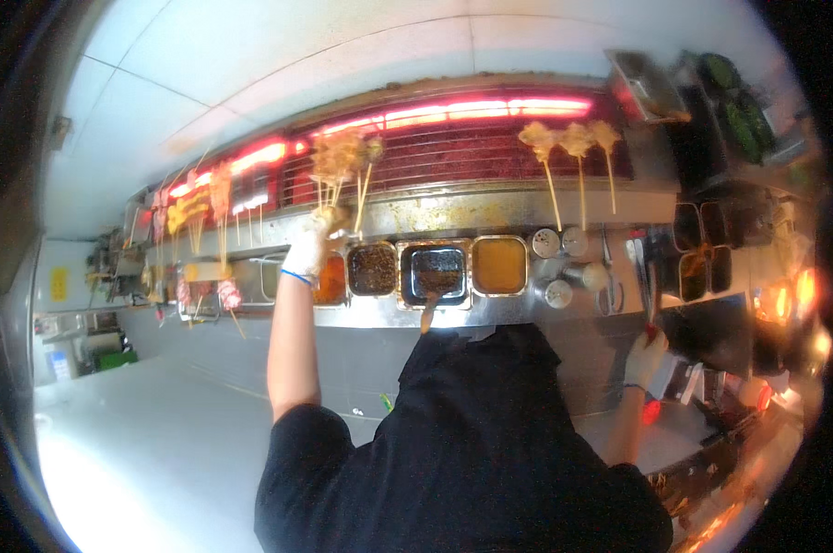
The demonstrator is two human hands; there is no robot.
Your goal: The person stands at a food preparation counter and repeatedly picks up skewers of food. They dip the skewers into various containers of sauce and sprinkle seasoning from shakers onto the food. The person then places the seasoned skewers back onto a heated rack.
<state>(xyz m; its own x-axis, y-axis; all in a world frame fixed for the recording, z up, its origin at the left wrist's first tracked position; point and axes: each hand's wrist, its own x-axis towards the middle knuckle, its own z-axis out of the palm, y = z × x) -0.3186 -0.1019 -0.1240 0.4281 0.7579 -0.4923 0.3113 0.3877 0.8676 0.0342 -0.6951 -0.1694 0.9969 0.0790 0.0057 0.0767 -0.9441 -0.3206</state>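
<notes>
My left hand [311, 243], in a pale glove with a blue band at the wrist, is closed around the sticks of several food skewers [337, 166]. Their browned tops lie over the grill grate [451, 148], near the red glowing heating bar. My right hand [644, 356], also gloved, is far to the right, closed on the red handle of a long utensil [643, 276]; its exact kind is unclear. Just right of my left hand, another skewer [366, 180] rests on the grill. More browned skewers [579, 148] lie at the grill's right end, sticks towards me.
Metal containers of orange sauce [330, 280], dark seasoning [371, 269], dark liquid with a brush [426, 314] and yellow-brown sauce [499, 266] line the counter. Shakers [546, 243] and scissors [610, 294] are right of them. Other skewers [191, 211] lie left; a metal tray [644, 86] is back right.
</notes>
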